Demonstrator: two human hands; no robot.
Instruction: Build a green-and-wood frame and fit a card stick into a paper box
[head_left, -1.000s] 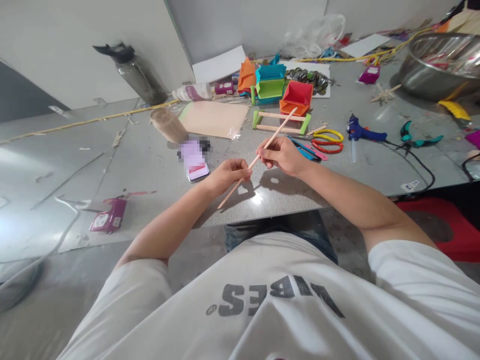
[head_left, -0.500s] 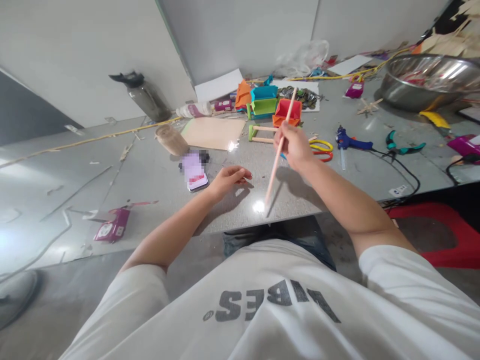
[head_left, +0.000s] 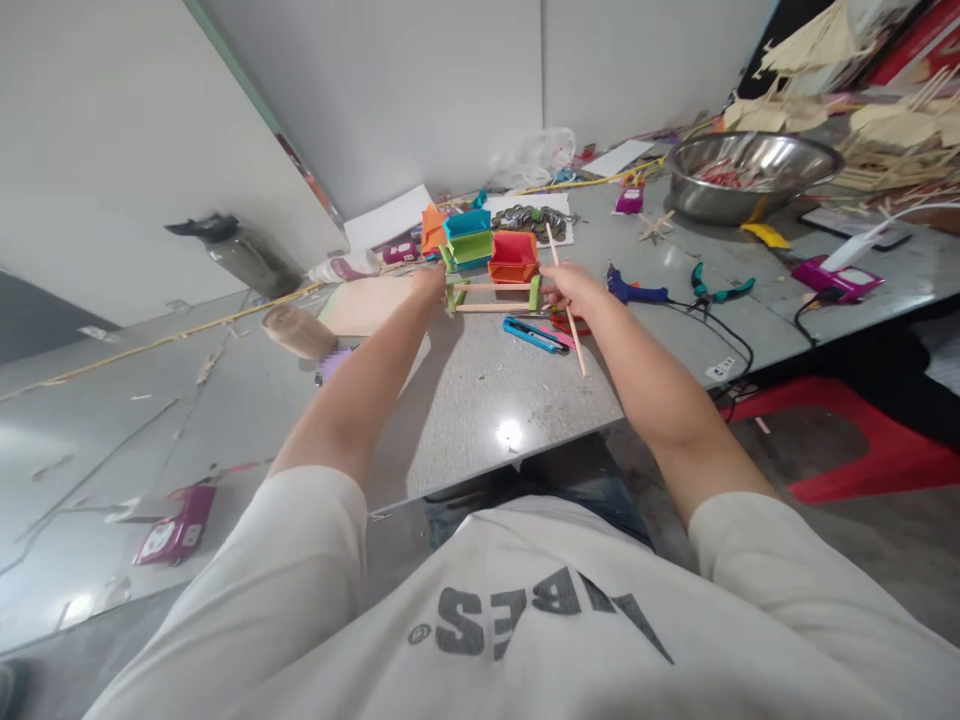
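My right hand [head_left: 570,289] is closed around a thin wooden stick [head_left: 576,342], which slants up past the fingers. Its fingertips reach the right end of a small wooden frame [head_left: 491,308] with light-green end pieces. At the frame's left end is my left hand [head_left: 430,284], fingers bunched against it and partly hidden. Directly behind the frame stand a red open box [head_left: 514,257], a green box [head_left: 470,247] and a blue box [head_left: 466,223]. In front of it lies a blue utility knife [head_left: 534,335]; red-handled scissors show partly beneath my right hand.
A blue glue gun [head_left: 634,287] and teal-handled pliers [head_left: 721,290] lie to the right, with a metal bowl [head_left: 750,200] behind. On the left are a dark bottle [head_left: 251,262], a twine spool [head_left: 298,332] and a phone [head_left: 334,366] partly behind my forearm. Coins [head_left: 529,222] lie at the back.
My left hand has moved forward from the table's middle to the frame's left end. My right hand, still with the stick, has come to its right end. The view has shifted rightward.
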